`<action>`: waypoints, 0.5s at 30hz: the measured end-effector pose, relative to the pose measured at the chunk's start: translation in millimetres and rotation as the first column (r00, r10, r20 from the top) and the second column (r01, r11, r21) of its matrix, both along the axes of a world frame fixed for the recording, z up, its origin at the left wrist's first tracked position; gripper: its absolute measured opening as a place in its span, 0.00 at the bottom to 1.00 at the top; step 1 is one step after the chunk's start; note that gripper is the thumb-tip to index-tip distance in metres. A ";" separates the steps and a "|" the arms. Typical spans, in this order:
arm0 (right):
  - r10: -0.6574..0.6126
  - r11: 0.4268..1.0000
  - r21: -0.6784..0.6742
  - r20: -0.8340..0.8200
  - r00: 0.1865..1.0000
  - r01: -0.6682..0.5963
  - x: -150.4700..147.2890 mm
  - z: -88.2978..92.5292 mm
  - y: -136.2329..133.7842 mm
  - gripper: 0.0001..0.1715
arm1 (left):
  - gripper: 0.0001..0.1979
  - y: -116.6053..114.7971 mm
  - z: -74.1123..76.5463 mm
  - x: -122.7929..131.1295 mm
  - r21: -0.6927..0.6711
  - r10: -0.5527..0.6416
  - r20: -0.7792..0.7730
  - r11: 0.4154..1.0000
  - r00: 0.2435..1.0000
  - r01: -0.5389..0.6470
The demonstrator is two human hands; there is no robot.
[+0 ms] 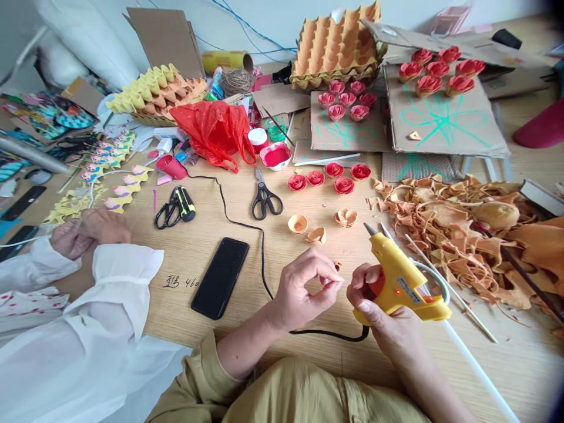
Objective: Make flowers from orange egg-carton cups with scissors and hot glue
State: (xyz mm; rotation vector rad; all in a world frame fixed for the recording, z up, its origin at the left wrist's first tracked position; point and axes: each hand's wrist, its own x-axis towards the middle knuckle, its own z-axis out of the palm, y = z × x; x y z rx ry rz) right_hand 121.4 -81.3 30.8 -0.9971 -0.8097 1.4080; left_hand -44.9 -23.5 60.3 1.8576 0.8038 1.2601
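My right hand (383, 311) is wrapped round the handle of a yellow hot glue gun (399, 276). Its red light is on, its nozzle points up and away, and a long white glue stick (476, 370) sticks out of its back. Close to the left of it, my left hand (306, 288) is closed in a pinch; whatever lies between the fingertips is too small to make out. A small brown curled piece (338, 267) shows just behind those fingertips. Farther off lie an orange cup (298, 223), an orange petal piece (316, 235) and an orange layered flower (346, 218).
Red roses (343, 185) stand behind, with more on cardboard sheets (445, 117). Orange scraps (458, 235) heap at the right. Scissors (267, 197), a phone (220, 278) and a black cord (262, 252) lie leftward. Another person's hands (103, 226) rest at the left.
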 end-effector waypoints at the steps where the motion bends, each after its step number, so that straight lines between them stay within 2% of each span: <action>1: -0.002 1.000 0.000 -0.017 1.000 0.002 0.0 0.5 -0.5 0.19 | 0.05 1.5 -0.4 -0.9 -0.025 0.027 0.008 0.999 1.000 -0.026; 4: -0.031 1.000 -0.008 -0.058 0.998 0.030 -0.3 1.8 -1.5 0.16 | 0.06 9.4 -2.5 -6.3 -0.158 0.152 0.132 0.979 0.979 -0.131; 6: -0.048 0.999 -0.015 -0.091 0.995 0.046 -0.9 2.3 -1.5 0.13 | 0.08 16.4 -4.1 -11.2 -0.254 0.254 0.271 0.949 0.929 -0.185; 9: -0.062 0.998 -0.016 -0.136 0.989 0.060 -2.1 2.8 -0.4 0.10 | 0.12 23.8 -4.2 -17.9 -0.301 0.345 0.347 0.922 0.872 -0.245; 11: -0.076 0.997 -0.011 -0.153 0.985 0.075 -2.7 3.7 0.8 0.09 | 0.15 24.1 -2.4 -20.0 -0.259 0.315 0.262 0.934 0.912 -0.248; 12: -0.085 0.996 -0.010 -0.158 0.984 0.084 -2.9 4.2 1.4 0.09 | 0.16 23.0 -1.3 -19.9 -0.225 0.262 0.188 0.950 0.947 -0.218; 15: -0.115 0.993 -0.024 -0.166 0.979 0.113 -3.0 5.8 2.7 0.09 | 0.18 16.7 0.8 -15.8 -0.160 -0.013 -0.053 0.987 0.998 0.004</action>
